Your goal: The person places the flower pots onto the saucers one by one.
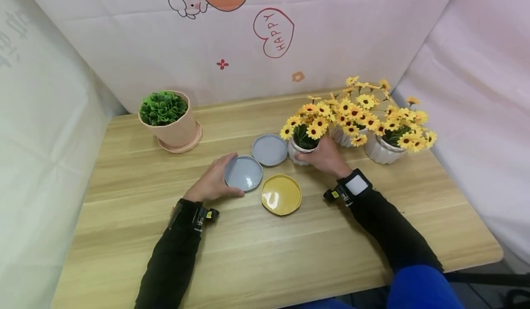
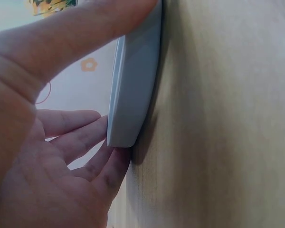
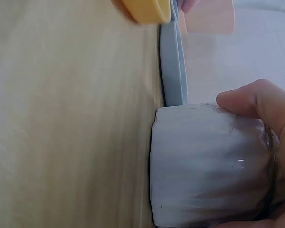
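My left hand [image 1: 212,181] holds a small round blue-grey saucer [image 1: 243,174] by its rim, thumb on the near side and fingers on the far side. In the left wrist view this saucer [image 2: 135,90] lies low over the wood. Beyond it sits a second blue-grey saucer [image 1: 270,150], and a yellow saucer [image 1: 281,195] lies nearer on the right. With thumb and fingers around its side, my right hand [image 1: 328,158] grips a white ribbed flowerpot [image 3: 209,166] of yellow daisy-like flowers [image 1: 314,116]. That pot stands close beside the second saucer.
Two more white pots, a rear one [image 1: 342,135] and a right one [image 1: 383,151], hold similar yellow flowers. A pink pot [image 1: 179,129] with a green plant [image 1: 163,108] stands at the back left of the wooden table [image 1: 248,254]. Printed white cloth [image 1: 165,47] hangs behind.
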The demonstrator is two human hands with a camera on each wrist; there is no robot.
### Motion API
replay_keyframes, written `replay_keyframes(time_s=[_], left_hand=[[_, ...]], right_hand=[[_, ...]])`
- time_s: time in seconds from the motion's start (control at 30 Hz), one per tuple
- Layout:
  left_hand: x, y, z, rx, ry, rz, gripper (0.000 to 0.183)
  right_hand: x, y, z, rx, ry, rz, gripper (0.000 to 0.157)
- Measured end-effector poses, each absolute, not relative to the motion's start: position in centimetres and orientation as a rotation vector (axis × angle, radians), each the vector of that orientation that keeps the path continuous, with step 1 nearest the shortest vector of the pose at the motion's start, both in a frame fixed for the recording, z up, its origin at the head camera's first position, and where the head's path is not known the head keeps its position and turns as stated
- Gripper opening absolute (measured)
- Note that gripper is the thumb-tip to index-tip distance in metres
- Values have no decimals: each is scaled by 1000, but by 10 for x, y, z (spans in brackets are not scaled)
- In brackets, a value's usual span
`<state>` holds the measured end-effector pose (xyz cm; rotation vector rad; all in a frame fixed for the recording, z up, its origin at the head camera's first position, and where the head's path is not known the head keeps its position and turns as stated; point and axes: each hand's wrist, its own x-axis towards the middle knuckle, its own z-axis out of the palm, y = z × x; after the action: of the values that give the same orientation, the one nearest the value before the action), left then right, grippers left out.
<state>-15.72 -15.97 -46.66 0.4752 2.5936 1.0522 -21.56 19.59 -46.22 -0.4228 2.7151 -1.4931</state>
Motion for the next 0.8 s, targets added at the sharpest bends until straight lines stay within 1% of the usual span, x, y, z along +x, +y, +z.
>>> replay_keyframes(time_s=[0.1, 0.2, 0.33, 0.5, 0.57, 0.8], left_hand=[[-157, -160, -467, 480, 2601, 1043, 121], [-157, -159, -466, 486, 2605, 1042, 121], [-156, -159, -465, 477, 2598, 1050, 120], [-156, -160, -464, 474, 2600, 1054, 120], [-157, -160, -464, 477, 2601, 1055, 121], [-157, -161, -464, 474, 2589, 1055, 121]], right_hand=[[-210, 193, -461, -451, 2709, -1493, 104], [-205, 190, -460, -513, 2647, -1549, 100], [-199, 185, -458, -556, 2563, -1574, 92], [-194, 178, -457, -512, 2567, -1497, 81], [-194, 174, -458, -527, 2571, -1500, 80], [-198, 156, -461, -611, 2544, -1546, 86]])
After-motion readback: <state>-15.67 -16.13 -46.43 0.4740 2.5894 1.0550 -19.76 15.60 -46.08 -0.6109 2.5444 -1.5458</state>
